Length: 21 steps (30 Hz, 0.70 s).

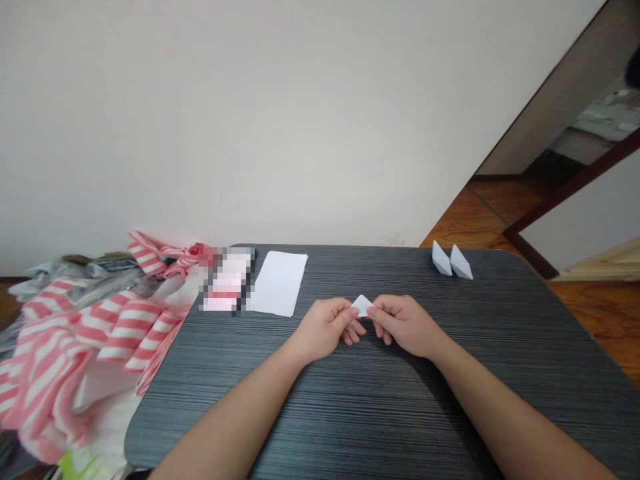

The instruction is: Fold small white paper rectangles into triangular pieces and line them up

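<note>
A small piece of folded white paper (363, 306), its top coming to a point, is held just above the middle of the dark table. My left hand (330, 327) pinches its left corner between thumb and fingers. At the right corner my right hand (404, 325) grips it the same way. The lower fingers of both hands curl beneath the paper, partly hidden. Two folded paper shapes with pointed ends, a left one (441, 260) and a right one (461, 263), stand side by side at the table's back right.
The dark wood-grain table (320, 413) meets a pale wall (280, 120). A stack of white paper sheets (280, 283) lies at the back left, beside a blurred-out rectangular item (230, 279). Red-and-white striped cloth (125, 327) is heaped along the left edge. Wooden floor (470, 217) shows at right.
</note>
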Available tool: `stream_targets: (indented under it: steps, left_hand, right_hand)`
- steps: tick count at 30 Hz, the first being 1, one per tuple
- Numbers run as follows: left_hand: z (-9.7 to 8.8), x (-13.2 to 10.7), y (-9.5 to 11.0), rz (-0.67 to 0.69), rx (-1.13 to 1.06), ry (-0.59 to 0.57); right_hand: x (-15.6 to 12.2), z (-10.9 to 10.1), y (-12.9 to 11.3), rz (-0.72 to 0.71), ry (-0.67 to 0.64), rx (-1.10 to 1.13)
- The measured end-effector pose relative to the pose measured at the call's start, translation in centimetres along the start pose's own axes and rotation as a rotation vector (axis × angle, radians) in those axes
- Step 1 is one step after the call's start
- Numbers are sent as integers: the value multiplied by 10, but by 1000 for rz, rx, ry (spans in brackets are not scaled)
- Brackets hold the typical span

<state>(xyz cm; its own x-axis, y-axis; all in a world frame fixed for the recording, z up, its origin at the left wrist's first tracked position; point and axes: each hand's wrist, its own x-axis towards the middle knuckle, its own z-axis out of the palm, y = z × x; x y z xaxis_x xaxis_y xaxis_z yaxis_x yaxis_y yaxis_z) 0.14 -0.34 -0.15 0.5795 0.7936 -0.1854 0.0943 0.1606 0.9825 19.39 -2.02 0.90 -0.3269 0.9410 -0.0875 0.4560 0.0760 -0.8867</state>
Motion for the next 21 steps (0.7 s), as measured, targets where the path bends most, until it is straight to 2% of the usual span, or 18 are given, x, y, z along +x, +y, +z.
stream_targets:
  steps: [11,21]
  left_hand:
    - [-1,0,4,-16,-50,31]
    - [0,-1,2,10,-3,29]
  right_hand:
    - [3,2,6,64,-15,95]
    - [0,0,1,54,-44,35]
